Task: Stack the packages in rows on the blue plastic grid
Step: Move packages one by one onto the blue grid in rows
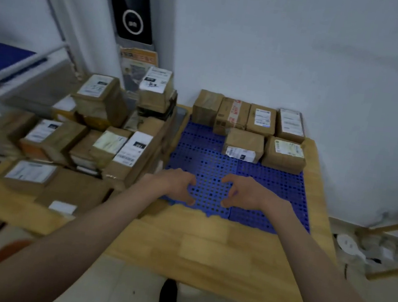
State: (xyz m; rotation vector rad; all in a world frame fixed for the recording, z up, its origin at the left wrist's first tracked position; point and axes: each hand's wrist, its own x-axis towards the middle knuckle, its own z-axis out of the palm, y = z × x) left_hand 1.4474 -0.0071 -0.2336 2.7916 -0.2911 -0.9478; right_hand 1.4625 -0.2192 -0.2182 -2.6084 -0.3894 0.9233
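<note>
Our left hand [177, 183] and right hand [241, 191] hover over blue plastic grid [275, 184], fingers loosely curled, grasping nothing. Six packages [244, 144] sit in far rows, front kept free; unstacked pile [107, 143] waits left on counter [204, 249].

package labels [262, 117] too blurred to read, left shelf [3, 59] cut off and smeared, forearms cropped below

Six brown cardboard packages [247, 129] sit on my blue plastic grid [214, 178]: four along its far edge, two just in front at right.
</note>
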